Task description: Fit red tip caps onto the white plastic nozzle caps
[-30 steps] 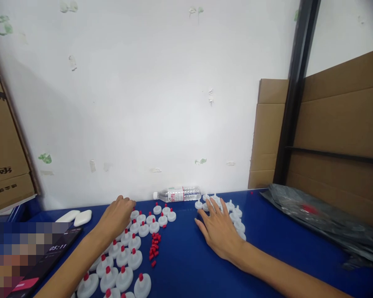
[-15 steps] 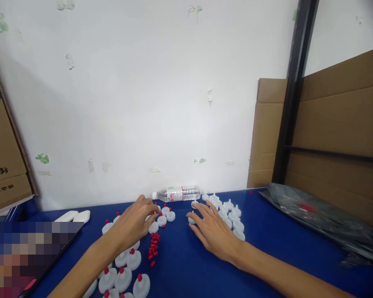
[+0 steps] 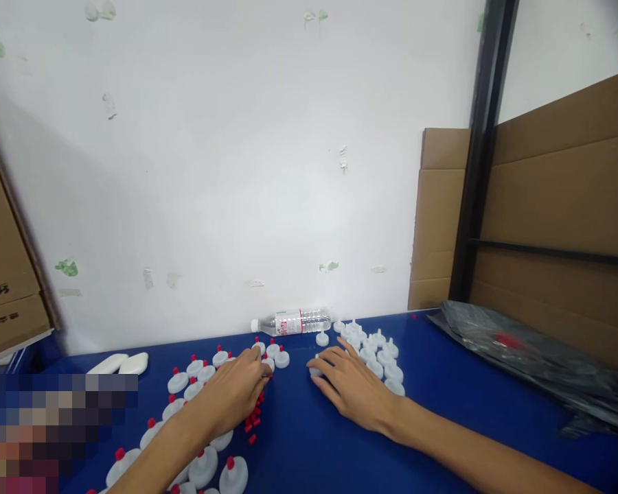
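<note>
My left hand [image 3: 239,385] is bent over the near end of a pile of small red caps [image 3: 252,422], its thumb and fingertips drawn together; what is between them is hidden. White nozzle lids with red tips [image 3: 233,473] stand upright around and under that arm, several of them partly covered. My right hand [image 3: 353,387] lies palm down, its thumb and index finger at the sides of a white nozzle lid [image 3: 314,371]. Another bare lid [image 3: 322,337] stands just beyond those fingers. Several more untipped lids [image 3: 393,371] cluster beside the right hand.
A clear plastic bottle [image 3: 301,321] lies along the white wall. Two white rounded objects [image 3: 134,363] sit at the left, behind a blurred-out area. Grey plastic bags [image 3: 525,370] lie at the right, by cardboard [image 3: 561,199] and a black post [image 3: 476,171].
My left hand has moved down and right, from the red-tipped lids toward the red caps. The right hand stays at the same lid. The view has shifted slightly.
</note>
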Action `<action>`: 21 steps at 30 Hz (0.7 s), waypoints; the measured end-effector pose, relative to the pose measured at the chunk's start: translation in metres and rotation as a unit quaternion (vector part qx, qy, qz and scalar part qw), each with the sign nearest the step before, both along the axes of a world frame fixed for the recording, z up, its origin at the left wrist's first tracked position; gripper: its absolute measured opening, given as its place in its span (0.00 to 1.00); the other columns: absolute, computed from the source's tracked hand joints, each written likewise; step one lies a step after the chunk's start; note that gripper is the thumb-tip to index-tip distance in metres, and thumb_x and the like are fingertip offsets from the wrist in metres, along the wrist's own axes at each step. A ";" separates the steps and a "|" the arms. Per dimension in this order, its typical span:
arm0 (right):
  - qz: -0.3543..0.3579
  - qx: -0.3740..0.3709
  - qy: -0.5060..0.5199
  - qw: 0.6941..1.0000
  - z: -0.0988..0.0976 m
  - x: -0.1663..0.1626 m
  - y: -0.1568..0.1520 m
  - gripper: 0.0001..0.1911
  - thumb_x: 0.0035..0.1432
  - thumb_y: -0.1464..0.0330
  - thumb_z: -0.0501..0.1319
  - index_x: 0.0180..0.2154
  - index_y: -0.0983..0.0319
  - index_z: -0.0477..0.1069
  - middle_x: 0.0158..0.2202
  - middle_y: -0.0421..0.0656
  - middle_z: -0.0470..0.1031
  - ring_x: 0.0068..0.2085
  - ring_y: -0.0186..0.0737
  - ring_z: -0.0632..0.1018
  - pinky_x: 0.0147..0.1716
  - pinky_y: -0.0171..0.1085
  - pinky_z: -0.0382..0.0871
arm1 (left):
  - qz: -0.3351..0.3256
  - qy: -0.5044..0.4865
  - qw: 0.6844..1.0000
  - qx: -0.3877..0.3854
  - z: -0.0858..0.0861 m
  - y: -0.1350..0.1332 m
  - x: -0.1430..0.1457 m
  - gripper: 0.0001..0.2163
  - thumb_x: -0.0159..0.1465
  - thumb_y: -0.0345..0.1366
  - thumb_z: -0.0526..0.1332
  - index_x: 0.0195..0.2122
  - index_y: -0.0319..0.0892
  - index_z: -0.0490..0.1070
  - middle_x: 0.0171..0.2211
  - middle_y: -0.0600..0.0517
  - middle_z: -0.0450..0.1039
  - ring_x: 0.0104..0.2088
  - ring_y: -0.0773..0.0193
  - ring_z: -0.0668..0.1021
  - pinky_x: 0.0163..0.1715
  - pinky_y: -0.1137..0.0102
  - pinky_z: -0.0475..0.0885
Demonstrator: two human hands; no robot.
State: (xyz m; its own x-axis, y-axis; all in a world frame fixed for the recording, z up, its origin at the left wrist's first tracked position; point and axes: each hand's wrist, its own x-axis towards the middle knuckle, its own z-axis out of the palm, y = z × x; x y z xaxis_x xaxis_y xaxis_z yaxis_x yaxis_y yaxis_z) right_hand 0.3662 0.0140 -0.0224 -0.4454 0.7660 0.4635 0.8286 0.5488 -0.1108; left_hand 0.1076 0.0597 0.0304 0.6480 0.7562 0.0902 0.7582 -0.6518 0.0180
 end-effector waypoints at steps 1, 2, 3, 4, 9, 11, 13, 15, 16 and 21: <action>0.021 0.003 -0.005 1.000 0.001 0.000 0.000 0.13 0.74 0.67 0.53 0.53 0.58 0.74 0.48 0.45 0.79 0.53 0.46 0.77 0.67 0.59 0.52 | 0.000 0.002 1.000 -0.003 0.000 0.000 0.001 0.18 0.73 0.32 0.49 0.47 0.43 0.80 0.46 0.42 0.73 0.45 0.48 0.79 0.43 0.56 0.74; 0.043 0.007 -0.011 0.999 0.002 0.000 0.000 0.12 0.74 0.66 0.53 0.52 0.57 0.74 0.47 0.44 0.79 0.51 0.44 0.77 0.67 0.58 0.52 | 0.000 0.003 1.000 -0.005 0.001 -0.001 0.001 0.18 0.73 0.32 0.49 0.47 0.43 0.80 0.46 0.42 0.73 0.45 0.49 0.79 0.43 0.57 0.74; 0.063 0.010 -0.017 0.998 0.002 0.000 -0.001 0.12 0.74 0.66 0.54 0.51 0.56 0.74 0.45 0.43 0.78 0.50 0.43 0.78 0.67 0.56 0.52 | 0.000 0.004 1.000 -0.008 0.002 -0.002 0.002 0.17 0.73 0.31 0.49 0.46 0.43 0.80 0.47 0.42 0.73 0.45 0.49 0.79 0.44 0.57 0.74; 0.078 0.014 -0.020 0.997 0.002 0.000 -0.001 0.12 0.74 0.65 0.54 0.51 0.56 0.75 0.44 0.43 0.78 0.49 0.41 0.78 0.67 0.55 0.51 | -0.001 0.005 1.000 -0.009 0.002 -0.002 0.002 0.17 0.72 0.30 0.49 0.46 0.44 0.80 0.47 0.42 0.73 0.45 0.50 0.79 0.44 0.58 0.74; 0.103 -0.009 0.023 0.994 0.000 0.002 0.000 0.11 0.71 0.59 0.61 0.51 0.55 0.75 0.45 0.41 0.78 0.48 0.40 0.78 0.68 0.53 0.48 | -0.004 0.009 1.000 -0.009 0.002 -0.004 0.005 0.13 0.71 0.32 0.54 0.45 0.46 0.80 0.47 0.44 0.75 0.45 0.50 0.80 0.42 0.60 0.74; 0.102 -0.023 0.038 0.994 0.000 0.003 0.000 0.11 0.69 0.59 0.63 0.50 0.55 0.75 0.46 0.40 0.78 0.48 0.40 0.78 0.68 0.53 0.47 | -0.008 0.008 1.000 -0.009 0.001 -0.004 0.006 0.12 0.72 0.34 0.55 0.44 0.47 0.80 0.46 0.45 0.76 0.45 0.50 0.81 0.41 0.60 0.74; 0.102 -0.030 0.036 0.994 0.001 0.002 -0.002 0.09 0.71 0.61 0.61 0.49 0.55 0.75 0.45 0.40 0.77 0.49 0.39 0.78 0.68 0.52 0.48 | -0.013 0.007 1.000 -0.010 -0.001 -0.004 0.006 0.12 0.72 0.34 0.55 0.45 0.47 0.79 0.45 0.45 0.76 0.45 0.50 0.80 0.42 0.60 0.73; 0.097 -0.031 0.022 0.995 0.002 -0.001 -0.005 0.10 0.73 0.63 0.58 0.51 0.54 0.75 0.46 0.42 0.76 0.49 0.40 0.77 0.66 0.51 0.52 | -0.017 0.005 1.000 -0.011 -0.004 -0.004 0.007 0.11 0.71 0.33 0.56 0.45 0.47 0.79 0.46 0.45 0.76 0.45 0.49 0.80 0.42 0.59 0.73; 0.089 -0.033 0.013 0.995 0.004 -0.002 -0.007 0.11 0.74 0.65 0.56 0.52 0.54 0.75 0.46 0.42 0.75 0.50 0.40 0.76 0.64 0.51 0.55 | -0.020 0.003 1.000 -0.012 -0.005 -0.004 0.007 0.11 0.71 0.32 0.56 0.46 0.47 0.79 0.46 0.45 0.76 0.45 0.49 0.80 0.42 0.59 0.73; 0.041 -0.061 -0.013 0.997 0.009 -0.007 -0.013 0.20 0.74 0.70 0.52 0.61 0.49 0.70 0.49 0.46 0.71 0.50 0.46 0.73 0.53 0.46 0.67 | -0.036 -0.008 0.999 -0.018 -0.008 -0.003 0.006 0.14 0.69 0.30 0.58 0.53 0.50 0.76 0.49 0.46 0.75 0.47 0.51 0.80 0.43 0.62 0.73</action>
